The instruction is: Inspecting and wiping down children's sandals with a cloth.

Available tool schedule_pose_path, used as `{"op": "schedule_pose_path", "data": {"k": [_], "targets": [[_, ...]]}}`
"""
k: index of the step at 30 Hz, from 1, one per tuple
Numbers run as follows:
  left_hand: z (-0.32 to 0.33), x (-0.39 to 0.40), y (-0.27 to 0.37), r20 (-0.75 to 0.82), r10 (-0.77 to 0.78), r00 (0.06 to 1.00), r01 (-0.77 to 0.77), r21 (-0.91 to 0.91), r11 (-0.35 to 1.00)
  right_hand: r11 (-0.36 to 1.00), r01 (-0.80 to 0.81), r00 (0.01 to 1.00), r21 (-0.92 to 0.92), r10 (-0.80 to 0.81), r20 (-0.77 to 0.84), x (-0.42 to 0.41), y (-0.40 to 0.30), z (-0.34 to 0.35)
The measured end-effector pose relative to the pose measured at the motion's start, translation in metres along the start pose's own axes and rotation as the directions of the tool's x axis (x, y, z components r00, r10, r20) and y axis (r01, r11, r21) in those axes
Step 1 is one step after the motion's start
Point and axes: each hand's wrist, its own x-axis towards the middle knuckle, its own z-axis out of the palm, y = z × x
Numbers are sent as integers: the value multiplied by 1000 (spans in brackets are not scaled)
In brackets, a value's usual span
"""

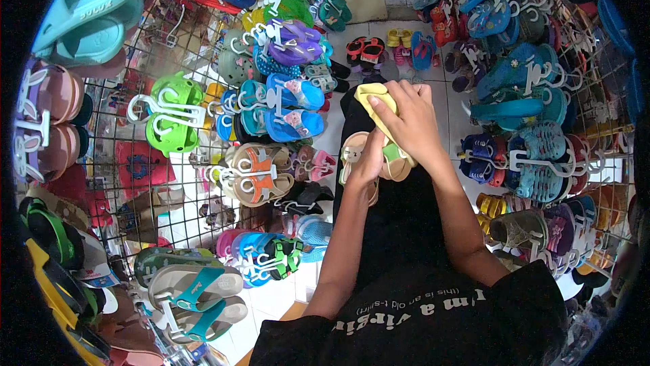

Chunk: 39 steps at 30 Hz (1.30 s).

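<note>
My left hand grips a pair of small beige sandals with a green strap, held above my lap. The hand covers much of the pair. A folded yellow cloth is in my right hand, bunched under the fingers. That hand is just above the left one, and the cloth hangs close to the upper end of the sandals. Whether the cloth touches them cannot be made out. Behind both lie my legs in black trousers.
Wire grid racks on the left bear hanging footwear, including green clogs and blue slippers. More sandals hang on the right. Several small pairs, among them red-and-black sandals, stand on the tiled floor ahead.
</note>
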Motion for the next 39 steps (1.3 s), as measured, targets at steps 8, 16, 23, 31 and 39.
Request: {"op": "schedule_pose_path", "data": {"k": [8,16,23,31,39], "targets": [[-3,-2,-5,119,116,986,-130,119,984,855,-251,965,454,255,54,8,31,-3],[-4,0,0,108,-71,992,80,-77,994,72,-412,826,908,451,339,8,47,8],[1,1,7,41,-116,992,119,-110,987,548,-249,938,799,-70,340,9,51,-7],[-13,6,-1,131,-78,988,112,-278,954,898,-79,994,432,40,98,9,46,2],[-4,2,4,78,-66,995,83,-232,969,419,-294,945,859,265,194,7,48,4]]}}
